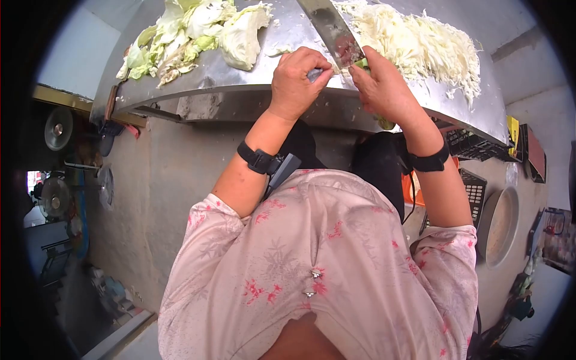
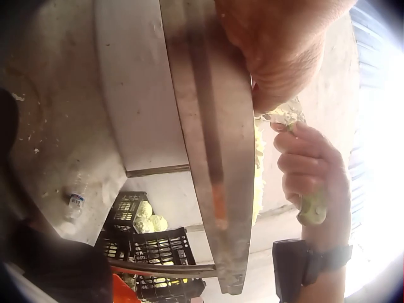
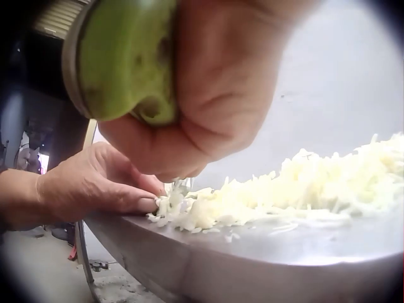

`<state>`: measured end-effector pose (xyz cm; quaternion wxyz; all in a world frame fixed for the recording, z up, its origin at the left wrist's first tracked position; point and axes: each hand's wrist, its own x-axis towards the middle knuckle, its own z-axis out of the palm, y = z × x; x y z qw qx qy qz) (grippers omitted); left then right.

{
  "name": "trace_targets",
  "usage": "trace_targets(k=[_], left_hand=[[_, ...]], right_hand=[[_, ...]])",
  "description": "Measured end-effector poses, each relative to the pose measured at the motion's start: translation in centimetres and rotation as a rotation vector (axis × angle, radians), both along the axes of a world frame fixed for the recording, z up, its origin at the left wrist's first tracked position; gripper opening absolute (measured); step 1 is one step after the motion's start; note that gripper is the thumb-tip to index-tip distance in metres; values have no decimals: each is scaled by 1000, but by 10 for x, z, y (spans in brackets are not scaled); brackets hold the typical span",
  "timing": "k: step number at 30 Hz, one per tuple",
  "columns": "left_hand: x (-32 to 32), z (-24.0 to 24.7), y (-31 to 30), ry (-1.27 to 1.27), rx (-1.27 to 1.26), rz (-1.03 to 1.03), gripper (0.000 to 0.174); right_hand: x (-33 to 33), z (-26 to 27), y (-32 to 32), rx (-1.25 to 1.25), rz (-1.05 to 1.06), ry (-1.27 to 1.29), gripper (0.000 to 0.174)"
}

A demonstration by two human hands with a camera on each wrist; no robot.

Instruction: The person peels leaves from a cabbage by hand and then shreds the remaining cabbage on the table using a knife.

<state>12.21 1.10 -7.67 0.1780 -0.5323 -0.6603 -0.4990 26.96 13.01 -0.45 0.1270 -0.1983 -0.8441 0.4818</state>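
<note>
My right hand (image 1: pixel 387 90) grips the green handle (image 3: pixel 126 63) of a broad-bladed kitchen knife (image 1: pixel 329 29). The blade points away over the metal table and has bits of cabbage stuck to it. Close to the blade on the left, my left hand (image 1: pixel 297 81) has its thumb and bent fingers brought together at the table's near edge. In the right wrist view, those fingertips pinch at a small clump of cut cabbage (image 3: pixel 180 205); the palm side is hidden. A large heap of shredded cabbage (image 1: pixel 420 48) spreads to the right of the knife.
Loose cabbage leaves (image 1: pixel 192 36) lie at the left of the metal table (image 1: pixel 240 87). Below on the right are black crates (image 2: pixel 161 259), one with whole cabbages (image 2: pixel 151 223), and a large round basin (image 1: pixel 501 225). A plastic bottle (image 2: pixel 75 205) lies on the floor.
</note>
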Motion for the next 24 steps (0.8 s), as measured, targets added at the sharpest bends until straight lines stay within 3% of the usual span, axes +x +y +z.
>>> trace_targets(k=[5, 8, 24], left_hand=[[3, 1, 0, 10, 7, 30, 8], [2, 2, 0, 43, 22, 39, 8], [-1, 1, 1, 42, -8, 30, 9]], right_hand=[[16, 9, -5, -22, -13, -4, 23], [18, -5, -2, 151, 42, 91, 23], [13, 19, -4, -89, 126, -148, 23]])
